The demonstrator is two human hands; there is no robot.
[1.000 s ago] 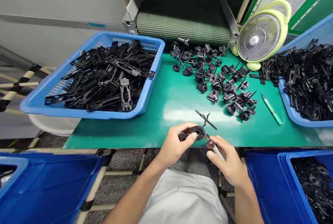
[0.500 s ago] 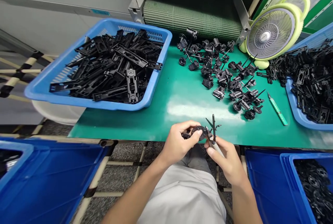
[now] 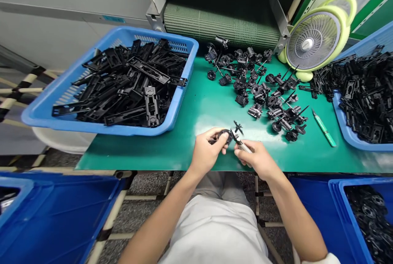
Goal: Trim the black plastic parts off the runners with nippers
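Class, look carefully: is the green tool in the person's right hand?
No: the green tool lies on the tabletop, while the right hand holds a pale-handled tool.

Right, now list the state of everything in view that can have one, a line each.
Left grip: closed on the black round part
Right grip: closed on the pale-handled tool
Black round part: partly hidden
Pale-handled tool: tip close to the black round part; whether open, unclear
Green knife: lying on the table, unheld
Loose black parts: scattered
Left basket: heaped full
Right basket: heaped full
Fan: standing; whether running, unclear
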